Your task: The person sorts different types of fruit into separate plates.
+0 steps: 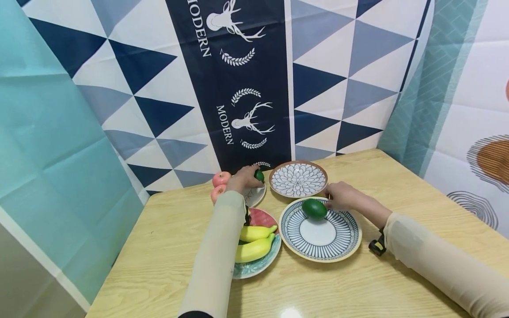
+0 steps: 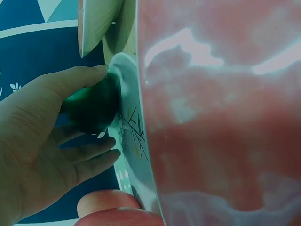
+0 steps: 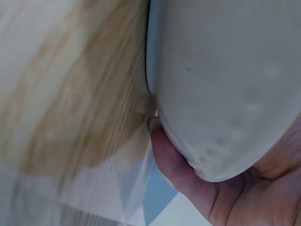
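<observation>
My left hand (image 1: 243, 179) grips a dark green avocado (image 2: 94, 106) at the back, its thumb over the top and a finger behind. That fruit is right over the white plate with a branch pattern (image 2: 134, 127). My right hand (image 1: 341, 195) holds the back right rim of the blue-striped plate (image 1: 296, 240). In the right wrist view, fingers (image 3: 176, 162) curl under the pale underside of this plate. A second green avocado (image 1: 314, 209) lies inside the striped plate, close to my right hand.
Two pink apples (image 1: 221, 178) sit beside the white plate at the back left. Nearer, yellow bananas (image 1: 254, 250) lie on a red and green plate (image 1: 267, 219), partly behind my left forearm. A brown-rimmed bowl with a petal pattern (image 1: 298, 179) stands at the back, near the wall cloth (image 1: 254, 79).
</observation>
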`<state>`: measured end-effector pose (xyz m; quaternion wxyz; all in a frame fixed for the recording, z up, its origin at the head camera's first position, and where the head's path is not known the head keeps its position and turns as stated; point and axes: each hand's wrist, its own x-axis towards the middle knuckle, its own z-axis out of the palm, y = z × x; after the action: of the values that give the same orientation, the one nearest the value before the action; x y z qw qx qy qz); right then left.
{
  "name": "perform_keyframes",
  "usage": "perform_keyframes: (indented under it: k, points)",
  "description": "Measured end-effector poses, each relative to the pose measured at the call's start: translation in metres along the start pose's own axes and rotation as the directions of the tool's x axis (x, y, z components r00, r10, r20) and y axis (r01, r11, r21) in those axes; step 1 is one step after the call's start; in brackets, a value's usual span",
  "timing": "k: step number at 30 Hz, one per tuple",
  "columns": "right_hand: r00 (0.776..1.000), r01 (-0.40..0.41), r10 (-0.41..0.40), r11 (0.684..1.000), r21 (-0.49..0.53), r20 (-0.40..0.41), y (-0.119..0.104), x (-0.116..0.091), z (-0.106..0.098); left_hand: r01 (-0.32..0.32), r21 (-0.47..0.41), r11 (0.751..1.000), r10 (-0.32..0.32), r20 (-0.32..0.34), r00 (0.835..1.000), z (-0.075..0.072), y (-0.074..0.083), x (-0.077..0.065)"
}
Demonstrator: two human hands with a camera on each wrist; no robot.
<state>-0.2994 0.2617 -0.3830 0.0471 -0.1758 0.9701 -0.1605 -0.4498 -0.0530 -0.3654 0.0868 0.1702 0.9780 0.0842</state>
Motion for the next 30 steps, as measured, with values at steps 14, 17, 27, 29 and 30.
perform_keyframes:
  k: [14,17,27,29,30]
  points:
    - [1.000,0.002,-0.002,1.000,0.005,-0.004,-0.002,-0.002,0.000,0.072,-0.023,0.997,-0.073,-0.028,0.997,-0.001,0.004,-0.002]
    - [1.000,-0.002,0.002,1.000,0.009,0.004,-0.002,-0.002,0.001,0.054,-0.033,0.998,-0.055,-0.028,0.998,0.000,0.003,-0.002]
    - [1.000,-0.006,0.006,1.000,0.010,0.010,-0.002,-0.001,-0.001,-0.072,-0.058,0.996,0.065,-0.105,0.992,-0.013,0.006,-0.019]
    - [1.000,0.001,-0.001,1.000,0.001,0.004,-0.002,-0.001,-0.002,-0.082,-0.059,0.995,0.074,-0.115,0.991,-0.017,0.009,-0.021]
    - [1.000,0.006,-0.006,1.000,-0.002,-0.001,-0.002,-0.001,-0.002,-0.085,-0.057,0.995,0.078,-0.115,0.990,-0.019,0.011,-0.022]
